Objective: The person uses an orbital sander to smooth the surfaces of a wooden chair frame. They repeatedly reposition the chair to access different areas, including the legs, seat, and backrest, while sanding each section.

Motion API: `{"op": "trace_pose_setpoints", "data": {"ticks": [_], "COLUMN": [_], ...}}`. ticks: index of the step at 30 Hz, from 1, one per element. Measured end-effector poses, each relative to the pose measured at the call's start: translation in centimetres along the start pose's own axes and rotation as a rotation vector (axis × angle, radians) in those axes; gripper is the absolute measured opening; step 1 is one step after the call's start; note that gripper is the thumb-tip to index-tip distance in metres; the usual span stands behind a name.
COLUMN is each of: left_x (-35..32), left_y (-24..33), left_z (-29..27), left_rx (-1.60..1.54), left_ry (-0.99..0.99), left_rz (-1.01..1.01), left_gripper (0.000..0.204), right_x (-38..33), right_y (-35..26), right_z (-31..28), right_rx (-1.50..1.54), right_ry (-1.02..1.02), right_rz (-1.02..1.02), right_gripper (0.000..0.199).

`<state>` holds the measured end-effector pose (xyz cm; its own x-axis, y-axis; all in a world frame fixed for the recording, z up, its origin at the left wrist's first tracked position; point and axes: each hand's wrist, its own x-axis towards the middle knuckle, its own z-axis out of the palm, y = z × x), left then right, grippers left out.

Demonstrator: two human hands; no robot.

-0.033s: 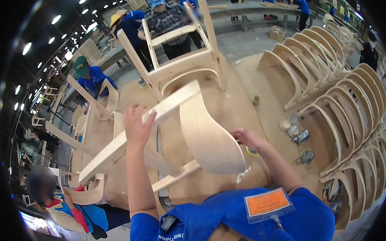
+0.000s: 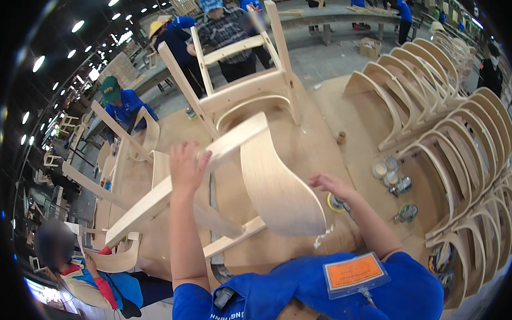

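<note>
A pale wooden chair frame lies tipped over in front of me, with a straight square leg (image 2: 147, 206) and a curved backrest panel (image 2: 276, 184). My left hand (image 2: 187, 168) is closed over the leg, its thumb on the near side. My right hand (image 2: 333, 186) is open beside the panel's right edge, fingers stretched loosely toward it. Whether its fingertips touch the edge I cannot tell. Below the right hand is a round yellow-rimmed item (image 2: 335, 203), partly hidden by my wrist. Small white shreds (image 2: 323, 236) lie by the panel's lower end.
Another chair frame (image 2: 245, 84) stands upside down beyond mine on the cardboard-covered table (image 2: 323, 141). Stacked curved wooden panels (image 2: 452, 125) fill the right side. Small jars (image 2: 386, 169) and a metal tool (image 2: 402, 186) sit between. Co-workers (image 2: 124, 105) stand around the left and far sides.
My right hand has drawn slightly away from the backrest panel's edge, uncovering more of the yellow-rimmed item. My left hand keeps its hold on the leg. The whole view has shifted slightly.
</note>
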<state>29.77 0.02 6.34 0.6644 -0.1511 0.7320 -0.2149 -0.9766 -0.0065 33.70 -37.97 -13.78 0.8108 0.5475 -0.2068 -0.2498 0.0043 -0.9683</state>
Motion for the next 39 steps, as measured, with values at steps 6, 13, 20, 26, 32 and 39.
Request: {"op": "trace_pose_setpoints", "data": {"ticks": [6,13,20,26,32,39], "left_x": [0.1,1.6,0.8,-1.2,-2.8,-4.1], "left_y": [-0.2,1.1,-0.1,-0.4,0.2,0.9], "left_z": [1.0,-0.1,0.7,0.0,-0.9,-2.1], "left_rx": [-0.078,-0.044,-0.036,-0.295,-0.306,-0.273], "left_ry": [-0.5,-0.576,-0.583,-0.454,-0.383,-0.371], "left_rz": [-0.42,-0.503,-0.444,-0.165,0.004,0.07], "left_gripper": [0.055,0.056,0.059,0.06,0.049,0.04], "right_x": [1.0,2.4,0.7,-9.2,-16.2,-10.0], "right_y": [14.7,18.0,12.6,-6.6,-20.2,-19.8], "right_z": [-9.1,-8.1,-7.2,-1.1,13.6,23.0], "right_rx": [-1.307,-1.108,-1.032,-1.089,-1.208,-1.398], "right_ry": [0.324,0.339,0.406,0.756,0.708,0.601], "right_rz": [0.4,0.45,0.219,-0.277,-0.432,-0.223], "right_gripper": [0.102,0.088,0.08,0.07,0.074,0.074]}}
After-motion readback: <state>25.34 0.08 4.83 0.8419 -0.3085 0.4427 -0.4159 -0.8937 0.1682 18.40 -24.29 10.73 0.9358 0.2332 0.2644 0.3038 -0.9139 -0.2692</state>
